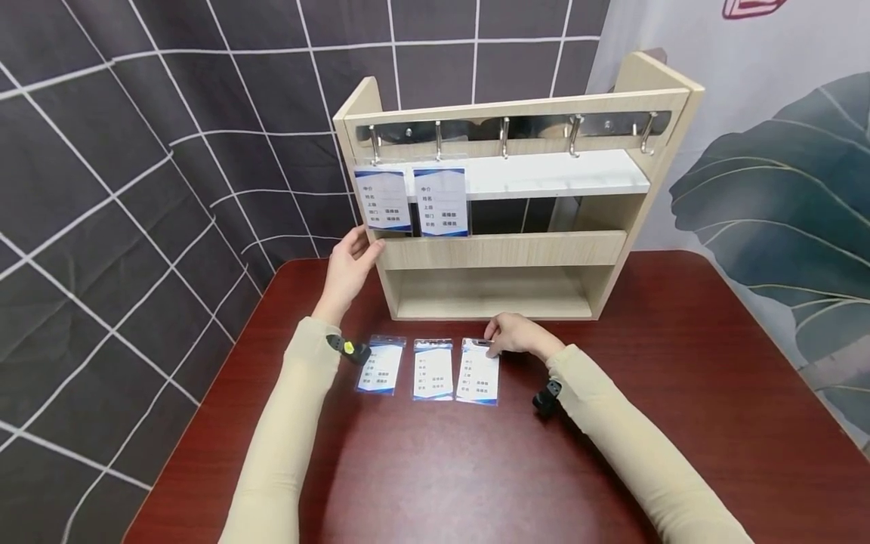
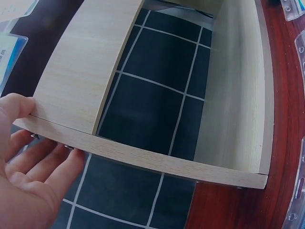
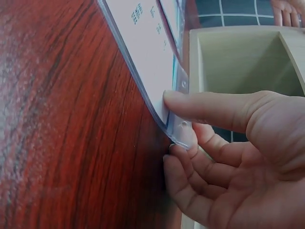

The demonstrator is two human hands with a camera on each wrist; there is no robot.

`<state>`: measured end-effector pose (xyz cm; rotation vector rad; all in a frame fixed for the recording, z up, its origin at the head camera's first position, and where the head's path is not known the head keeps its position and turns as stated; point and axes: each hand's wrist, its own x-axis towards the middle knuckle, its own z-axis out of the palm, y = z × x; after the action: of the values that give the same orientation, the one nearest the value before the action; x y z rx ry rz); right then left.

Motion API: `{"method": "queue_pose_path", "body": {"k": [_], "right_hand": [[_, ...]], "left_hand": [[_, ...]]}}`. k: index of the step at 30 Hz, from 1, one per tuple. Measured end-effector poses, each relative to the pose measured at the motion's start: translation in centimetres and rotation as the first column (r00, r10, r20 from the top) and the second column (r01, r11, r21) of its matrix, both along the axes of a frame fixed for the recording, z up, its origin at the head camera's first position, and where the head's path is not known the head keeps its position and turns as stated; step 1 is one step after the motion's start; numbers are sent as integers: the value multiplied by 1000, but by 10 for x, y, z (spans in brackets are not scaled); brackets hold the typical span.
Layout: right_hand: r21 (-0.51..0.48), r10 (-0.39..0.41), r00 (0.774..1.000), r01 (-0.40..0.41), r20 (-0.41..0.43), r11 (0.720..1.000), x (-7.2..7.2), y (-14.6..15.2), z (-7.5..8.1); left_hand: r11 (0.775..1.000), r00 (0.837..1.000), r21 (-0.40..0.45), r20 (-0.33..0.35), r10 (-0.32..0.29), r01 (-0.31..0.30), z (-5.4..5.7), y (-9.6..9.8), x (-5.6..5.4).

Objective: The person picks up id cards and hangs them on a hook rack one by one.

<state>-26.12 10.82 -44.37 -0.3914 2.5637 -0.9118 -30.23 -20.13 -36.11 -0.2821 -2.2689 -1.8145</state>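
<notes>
"Along the far edge of the worktop, what stands there?"

"A pale wooden rack, upright, with five hooks on a metal strip across its front. Two cards in clear sleeves hang at its left end, the outer card below the first hook and the inner card below the second."

"And the person's left hand?"

"It grips the rack's left side panel, thumb at the front, the other fingers slightly apart along the outer side."

"Where does the right hand work?"

"Just in front of the rack, where it pinches the top end of the right card. The thumb presses the face; the other fingers curl in at the top edge, the clear strip showing between them in the right wrist view."

"Where exactly is that card?"

"On the worktop, a little left of midway between its side edges, last in a row of three. Beside it lies the middle card, and farthest toward the worktop's left edge the left card, near the left wrist's black camera. All three show white faces with blue borders."
</notes>
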Motion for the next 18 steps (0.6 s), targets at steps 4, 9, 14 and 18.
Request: {"method": "queue_pose_path", "body": {"k": [4, 9, 14, 18], "right_hand": [[-144, -24, 999, 31, 47, 989, 1, 9, 0], [-340, -30, 996, 57, 83, 939, -2, 24, 3], [-417, -49, 997, 70, 61, 906, 2, 37, 20], [-458, -62, 997, 77, 47, 886, 3, 46, 41]], "left_hand": [[1000, 1000, -11, -2, 3, -3, -1, -1, -1], [1000, 1000, -7, -9, 7, -7, -2, -2, -2], [1000, 1000, -8, -4, 5, -5, -2, -2, -1], [1000, 1000, -2, -7, 12, -12, -2, 0, 0]]}}
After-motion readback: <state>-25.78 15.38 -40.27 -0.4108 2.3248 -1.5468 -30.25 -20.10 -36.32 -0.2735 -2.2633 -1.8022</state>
